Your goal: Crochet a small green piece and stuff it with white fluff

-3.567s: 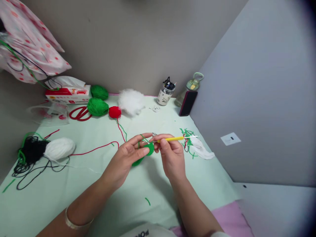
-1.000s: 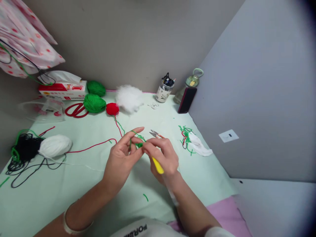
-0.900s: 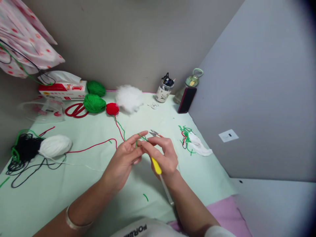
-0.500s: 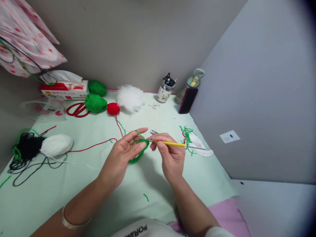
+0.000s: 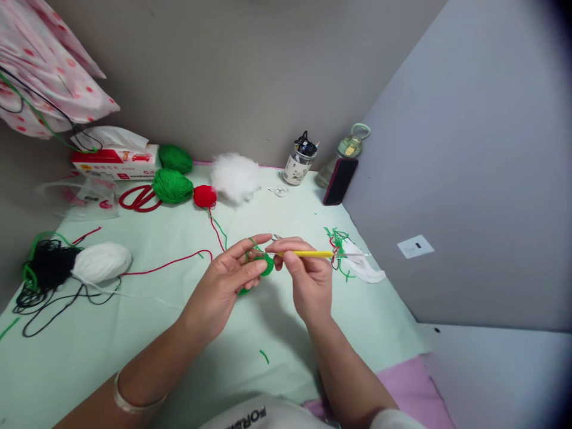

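Between thumb and fingers, my left hand (image 5: 227, 274) pinches a small green crochet piece (image 5: 268, 265), with green yarn looped over the raised index finger. My right hand (image 5: 308, 280) grips a crochet hook (image 5: 308, 254) by its yellow handle. The hook's metal tip points left and lies at the upper edge of the green piece, by the yarn. Its other metal end sticks out to the right. Part of the green piece is hidden behind my left fingers. Just behind my right fingertips, small scissor blades (image 5: 276, 238) show in part.
White yarn (image 5: 103, 262) and a black yarn tangle (image 5: 51, 268) lie left. Green balls (image 5: 173, 186), a red ball (image 5: 205, 196), red-handled scissors (image 5: 140, 199) and white stuffing (image 5: 235, 177) sit behind. A pen cup (image 5: 298, 167), phone (image 5: 341, 182), bottle (image 5: 351, 146) and yarn scraps (image 5: 340, 244) are right.
The hook has turned from a downward slant to nearly level. The green piece has tilted and bunched up near my left fingertips. Both hands keep their grips.
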`<state>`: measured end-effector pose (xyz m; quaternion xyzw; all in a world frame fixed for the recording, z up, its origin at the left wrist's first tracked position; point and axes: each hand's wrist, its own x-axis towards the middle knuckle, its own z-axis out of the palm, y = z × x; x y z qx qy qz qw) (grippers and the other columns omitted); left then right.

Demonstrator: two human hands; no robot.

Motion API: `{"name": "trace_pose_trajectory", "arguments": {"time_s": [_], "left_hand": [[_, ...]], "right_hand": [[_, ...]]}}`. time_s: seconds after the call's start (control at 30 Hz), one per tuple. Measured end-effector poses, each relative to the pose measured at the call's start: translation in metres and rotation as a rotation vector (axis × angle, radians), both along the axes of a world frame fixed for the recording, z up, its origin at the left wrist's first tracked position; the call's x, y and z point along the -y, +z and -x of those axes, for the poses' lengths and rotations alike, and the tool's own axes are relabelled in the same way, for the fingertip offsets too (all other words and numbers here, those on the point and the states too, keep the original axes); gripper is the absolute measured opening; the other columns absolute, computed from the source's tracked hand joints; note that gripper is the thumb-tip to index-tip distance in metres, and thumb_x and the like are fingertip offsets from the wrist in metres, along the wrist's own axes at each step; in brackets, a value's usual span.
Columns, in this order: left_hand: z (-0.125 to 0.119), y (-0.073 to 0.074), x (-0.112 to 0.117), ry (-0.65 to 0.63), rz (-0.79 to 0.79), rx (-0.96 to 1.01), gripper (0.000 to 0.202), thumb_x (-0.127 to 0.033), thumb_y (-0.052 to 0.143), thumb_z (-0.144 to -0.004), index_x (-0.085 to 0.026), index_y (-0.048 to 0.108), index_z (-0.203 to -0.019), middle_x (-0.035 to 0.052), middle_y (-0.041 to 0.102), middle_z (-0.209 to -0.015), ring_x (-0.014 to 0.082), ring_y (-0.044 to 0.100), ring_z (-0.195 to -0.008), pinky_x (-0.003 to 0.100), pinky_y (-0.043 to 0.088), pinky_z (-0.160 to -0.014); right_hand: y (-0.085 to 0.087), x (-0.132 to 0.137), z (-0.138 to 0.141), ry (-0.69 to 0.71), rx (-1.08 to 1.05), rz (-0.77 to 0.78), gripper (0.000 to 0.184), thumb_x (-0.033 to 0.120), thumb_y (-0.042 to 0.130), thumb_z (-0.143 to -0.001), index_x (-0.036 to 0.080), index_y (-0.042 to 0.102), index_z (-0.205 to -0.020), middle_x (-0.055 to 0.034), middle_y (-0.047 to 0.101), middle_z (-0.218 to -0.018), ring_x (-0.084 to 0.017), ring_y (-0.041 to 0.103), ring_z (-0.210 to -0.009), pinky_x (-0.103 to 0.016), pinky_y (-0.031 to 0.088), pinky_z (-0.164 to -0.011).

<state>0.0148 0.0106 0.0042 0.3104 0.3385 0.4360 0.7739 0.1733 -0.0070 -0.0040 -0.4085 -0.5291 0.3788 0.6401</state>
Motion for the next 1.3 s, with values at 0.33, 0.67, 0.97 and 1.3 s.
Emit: {"name": "trace_pose_trajectory", "arguments": {"time_s": [0.33, 0.67, 0.97, 1.3], "left_hand": [[0.003, -0.001, 0.001, 0.017, -0.091, -0.156, 0.032, -0.028, 0.079, -0.087, -0.032, 0.079, -0.118, -0.0009, 0.062, -0.094, 0.0098, 0.05, -0.074, 0.022, 0.041, -0.066], [-0.005, -0.004, 0.008, 0.171, -0.119, -0.157, 0.043, -0.024, 0.084, -0.082, -0.031, 0.077, -0.123, -0.0042, 0.059, -0.083, 0.0068, 0.046, -0.066, 0.016, 0.044, -0.062], [0.002, 0.003, 0.0, 0.052, 0.083, 0.042, 0.039, -0.023, 0.088, -0.076, -0.023, 0.081, -0.115, -0.0036, 0.058, -0.08, 0.0033, 0.042, -0.056, 0.018, 0.048, -0.062], [-0.004, -0.005, 0.002, 0.048, 0.043, 0.04, 0.04, -0.027, 0.086, -0.08, -0.026, 0.08, -0.119, 0.0001, 0.071, -0.09, 0.0123, 0.062, -0.088, 0.021, 0.049, -0.083]], "right_hand": [[0.001, -0.001, -0.005, 0.073, -0.146, 0.084, 0.021, 0.036, 0.059, -0.103, 0.022, 0.072, -0.094, -0.003, 0.076, -0.087, -0.013, 0.065, -0.067, -0.029, 0.054, -0.064], [-0.013, 0.008, 0.002, -0.24, 0.8, -0.544, 0.031, 0.01, 0.059, -0.099, 0.025, 0.07, -0.123, -0.0087, 0.075, -0.103, -0.021, 0.071, -0.093, -0.036, 0.059, -0.08], [-0.001, 0.003, -0.001, -0.073, 0.084, -0.18, 0.021, 0.021, 0.057, -0.103, 0.026, 0.078, -0.102, -0.004, 0.074, -0.091, -0.015, 0.065, -0.071, -0.032, 0.055, -0.063], [-0.004, 0.007, 0.002, -0.152, 0.632, -0.432, 0.033, 0.005, 0.064, -0.094, 0.027, 0.077, -0.115, -0.0089, 0.076, -0.108, -0.02, 0.07, -0.095, -0.036, 0.059, -0.081]]}}
